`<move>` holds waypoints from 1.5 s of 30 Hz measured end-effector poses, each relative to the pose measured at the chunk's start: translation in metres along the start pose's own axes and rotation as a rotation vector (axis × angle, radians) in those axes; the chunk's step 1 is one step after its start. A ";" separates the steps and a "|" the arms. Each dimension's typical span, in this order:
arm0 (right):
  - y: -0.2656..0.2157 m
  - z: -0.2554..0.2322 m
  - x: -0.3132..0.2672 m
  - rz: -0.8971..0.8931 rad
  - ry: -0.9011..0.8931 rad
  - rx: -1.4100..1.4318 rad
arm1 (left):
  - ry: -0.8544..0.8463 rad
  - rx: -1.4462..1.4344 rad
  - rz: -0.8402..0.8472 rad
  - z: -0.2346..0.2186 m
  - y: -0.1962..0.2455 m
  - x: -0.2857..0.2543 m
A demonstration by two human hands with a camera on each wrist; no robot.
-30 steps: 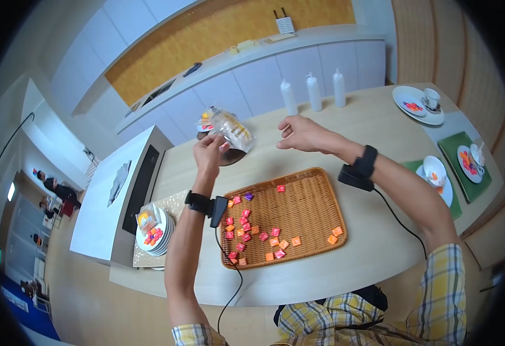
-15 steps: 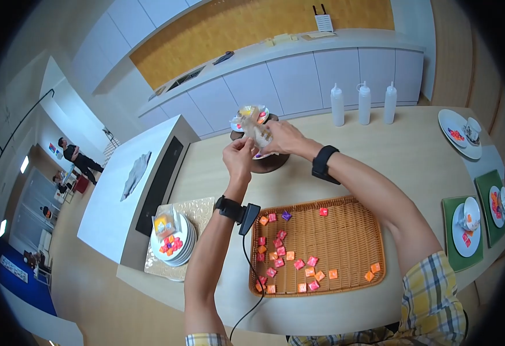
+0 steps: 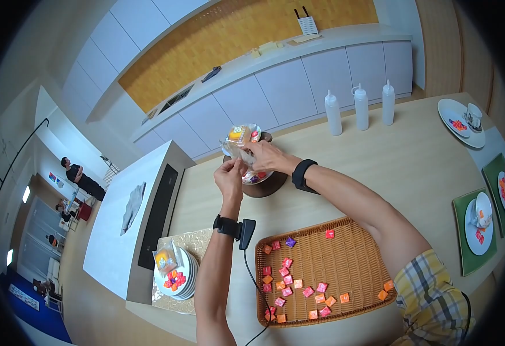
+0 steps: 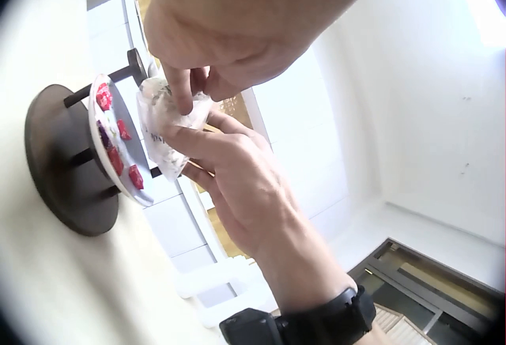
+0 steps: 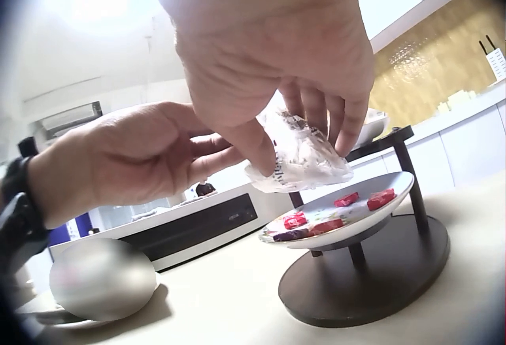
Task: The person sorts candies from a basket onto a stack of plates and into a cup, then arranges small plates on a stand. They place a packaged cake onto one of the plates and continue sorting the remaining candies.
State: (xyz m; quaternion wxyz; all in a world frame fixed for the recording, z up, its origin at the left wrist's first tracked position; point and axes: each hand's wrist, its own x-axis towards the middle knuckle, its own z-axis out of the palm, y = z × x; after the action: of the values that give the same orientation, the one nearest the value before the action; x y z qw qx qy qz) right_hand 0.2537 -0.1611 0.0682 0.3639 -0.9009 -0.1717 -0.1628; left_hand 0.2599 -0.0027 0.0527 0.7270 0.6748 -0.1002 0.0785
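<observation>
My left hand (image 3: 229, 177) and right hand (image 3: 269, 158) both pinch a clear plastic packet (image 5: 304, 155) with white print; its contents are largely hidden by fingers and crinkled wrap. They hold it close over the lower plate (image 4: 138, 151) of a dark two-tier stand (image 5: 364, 282). On that plate lie several small red wrapped candies (image 5: 345, 199) and a purple one (image 5: 291, 235). The stand's upper plate (image 3: 257, 129) bears a wrapped yellow pastry (image 3: 239, 134) and more candies.
A wicker tray (image 3: 359, 254) with scattered candies sits nearer me. Left of it, a plate stack (image 3: 190, 279) stands on a gold board. Three squeeze bottles (image 3: 361, 109) stand at the back; plates with cups (image 3: 483, 210) lie right, some on green trays (image 3: 476, 265).
One second ago only my left hand held the packet, with my right hand apart from it. My right hand has moved left and now grips it too. The head view has shifted.
</observation>
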 end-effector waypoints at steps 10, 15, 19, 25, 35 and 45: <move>0.022 0.009 0.000 0.022 -0.032 0.019 | -0.011 0.012 -0.002 0.004 -0.018 0.000; 0.027 0.015 -0.002 -0.033 0.062 0.054 | -0.024 0.019 0.013 0.002 -0.023 -0.003; 0.035 0.018 -0.002 -0.043 0.057 0.070 | -0.038 -0.009 -0.012 0.000 -0.028 -0.007; 0.039 0.023 -0.005 -0.037 0.117 0.082 | -0.030 0.041 -0.017 -0.004 -0.034 -0.007; 0.035 0.025 -0.011 -0.065 0.153 0.095 | -0.002 -0.103 -0.022 -0.009 -0.038 -0.010; 0.036 0.019 -0.013 -0.107 0.121 0.168 | -0.046 -0.087 -0.002 -0.011 -0.041 -0.008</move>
State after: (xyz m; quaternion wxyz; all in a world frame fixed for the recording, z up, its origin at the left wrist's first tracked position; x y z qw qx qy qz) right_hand 0.2609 -0.1738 0.0283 0.4385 -0.8454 -0.2102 -0.2210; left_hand 0.2627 0.0056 0.0106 0.7531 0.6443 -0.1194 0.0579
